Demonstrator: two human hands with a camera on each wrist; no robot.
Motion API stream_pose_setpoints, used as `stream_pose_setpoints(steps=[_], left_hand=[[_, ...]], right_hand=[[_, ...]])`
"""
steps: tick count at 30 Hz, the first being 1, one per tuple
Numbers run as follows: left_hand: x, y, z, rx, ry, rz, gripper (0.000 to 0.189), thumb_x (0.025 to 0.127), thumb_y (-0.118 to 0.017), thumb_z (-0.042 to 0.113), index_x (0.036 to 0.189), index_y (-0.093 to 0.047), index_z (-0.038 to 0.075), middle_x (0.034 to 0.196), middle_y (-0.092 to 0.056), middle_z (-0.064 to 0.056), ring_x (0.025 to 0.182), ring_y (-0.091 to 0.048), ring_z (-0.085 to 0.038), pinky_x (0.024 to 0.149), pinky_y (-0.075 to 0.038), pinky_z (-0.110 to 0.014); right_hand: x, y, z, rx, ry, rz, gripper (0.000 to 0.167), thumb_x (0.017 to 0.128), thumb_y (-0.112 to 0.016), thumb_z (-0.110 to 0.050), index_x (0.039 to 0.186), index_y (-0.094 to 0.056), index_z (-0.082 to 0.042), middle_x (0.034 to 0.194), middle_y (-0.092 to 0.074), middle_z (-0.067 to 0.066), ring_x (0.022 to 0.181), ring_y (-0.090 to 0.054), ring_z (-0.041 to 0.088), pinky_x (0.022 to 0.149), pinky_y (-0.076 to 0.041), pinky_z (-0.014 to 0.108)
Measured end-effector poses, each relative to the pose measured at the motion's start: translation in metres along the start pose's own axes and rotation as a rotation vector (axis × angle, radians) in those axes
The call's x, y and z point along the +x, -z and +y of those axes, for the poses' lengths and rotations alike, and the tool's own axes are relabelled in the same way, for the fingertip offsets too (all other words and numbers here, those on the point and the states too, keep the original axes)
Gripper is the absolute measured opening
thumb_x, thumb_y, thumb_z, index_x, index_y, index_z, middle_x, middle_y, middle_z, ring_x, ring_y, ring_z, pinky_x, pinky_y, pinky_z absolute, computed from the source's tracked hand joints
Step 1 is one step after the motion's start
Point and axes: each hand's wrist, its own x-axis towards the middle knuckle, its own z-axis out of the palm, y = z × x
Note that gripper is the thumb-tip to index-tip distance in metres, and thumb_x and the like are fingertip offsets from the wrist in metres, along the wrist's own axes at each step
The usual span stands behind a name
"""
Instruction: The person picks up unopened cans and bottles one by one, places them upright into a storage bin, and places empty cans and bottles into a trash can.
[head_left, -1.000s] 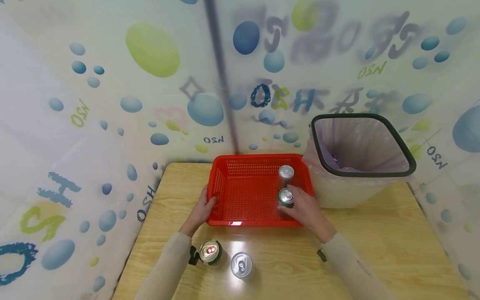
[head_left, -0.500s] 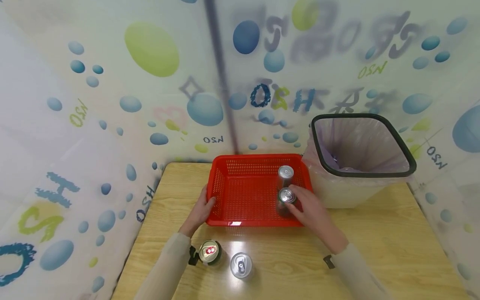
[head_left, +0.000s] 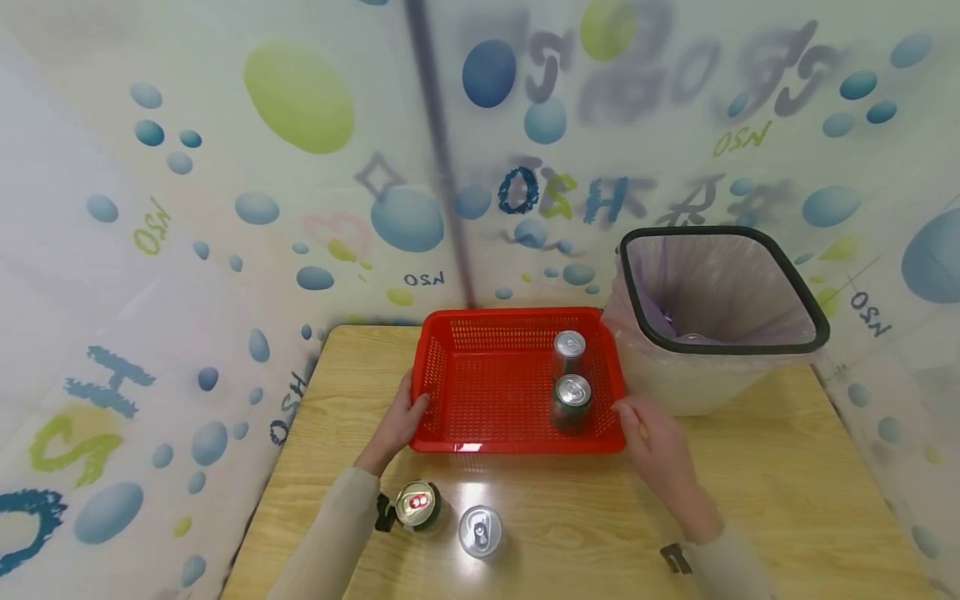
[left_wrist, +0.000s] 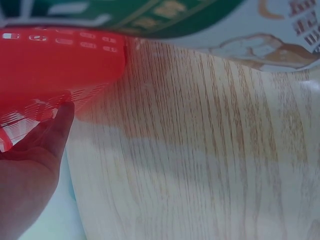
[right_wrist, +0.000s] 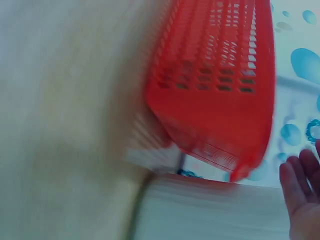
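A red plastic basket (head_left: 498,400) lies on the table, with a silver-topped can (head_left: 569,345) and a green-sided can (head_left: 572,392) upright in its right part. My left hand (head_left: 397,421) holds the basket's left side, thumb over the rim and fingers against the outer wall; the left wrist view shows this hand (left_wrist: 35,157) along the perforated wall. Just outside the basket's right rim is my right hand (head_left: 660,450), holding nothing. In the right wrist view this hand (right_wrist: 305,190) appears at the edge, its fingers apart from the basket (right_wrist: 215,115).
A bin (head_left: 675,387) with a black rim and a clear liner stands at the back right, beside the basket. In front of the basket, a gold-topped can (head_left: 417,504) and a silver can (head_left: 480,532) stand upright on the wooden table (head_left: 570,533). A patterned wall rises behind.
My right hand has let go of the green-sided can and moved right, out over the basket's rim. That can now stands in the basket. My left hand keeps its hold.
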Motion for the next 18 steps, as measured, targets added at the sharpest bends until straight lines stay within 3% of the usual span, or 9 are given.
stream_pose_setpoints(steps=[4, 8, 11, 14, 18], left_hand=[[-0.001, 0.0, 0.0, 0.002, 0.006, 0.01, 0.062, 0.108, -0.042, 0.006, 0.163, -0.012, 0.0, 0.142, -0.047, -0.035, 0.114, -0.061, -0.048, 0.091, -0.056, -0.058], [-0.001, 0.001, -0.002, 0.021, 0.022, 0.006, 0.063, 0.109, -0.042, 0.006, 0.163, -0.011, 0.001, 0.144, -0.046, -0.033, 0.117, -0.06, -0.045, 0.094, -0.055, -0.056], [0.0, 0.001, -0.003, 0.033, 0.011, 0.004, 0.062, 0.109, -0.041, 0.005, 0.162, -0.01, 0.0, 0.144, -0.045, -0.034, 0.117, -0.06, -0.045, 0.095, -0.055, -0.056], [0.0, 0.001, -0.004, 0.038, 0.005, 0.01, 0.062, 0.108, -0.041, 0.005, 0.162, -0.011, 0.0, 0.142, -0.046, -0.034, 0.115, -0.061, -0.045, 0.094, -0.056, -0.056], [0.002, 0.001, -0.004, 0.03, -0.007, 0.007, 0.061, 0.108, -0.042, 0.004, 0.162, -0.014, 0.0, 0.139, -0.049, -0.034, 0.112, -0.062, -0.046, 0.091, -0.057, -0.056]], right_hand=[[-0.013, -0.003, 0.002, 0.067, -0.134, 0.04, 0.014, 0.092, -0.063, 0.008, 0.104, -0.07, 0.005, 0.104, -0.071, 0.016, 0.093, -0.066, 0.032, 0.094, -0.041, 0.006], [-0.023, -0.005, 0.003, 0.084, -0.334, 0.045, 0.019, 0.098, -0.06, 0.002, 0.114, -0.069, 0.007, 0.112, -0.071, 0.019, 0.1, -0.065, 0.032, 0.091, -0.042, 0.004], [-0.026, -0.006, 0.004, 0.058, -0.451, -0.009, 0.025, 0.104, -0.057, -0.007, 0.121, -0.069, 0.006, 0.109, -0.072, 0.02, 0.097, -0.067, 0.035, 0.084, -0.053, 0.022], [-0.027, -0.007, 0.007, 0.048, -0.526, -0.111, 0.033, 0.109, -0.051, -0.018, 0.126, -0.067, 0.005, 0.108, -0.073, 0.023, 0.098, -0.068, 0.04, 0.085, -0.054, 0.049], [-0.027, -0.012, 0.011, 0.066, -0.593, -0.194, 0.037, 0.111, -0.046, -0.022, 0.122, -0.067, 0.005, 0.104, -0.072, 0.022, 0.099, -0.067, 0.042, 0.088, -0.052, 0.058]])
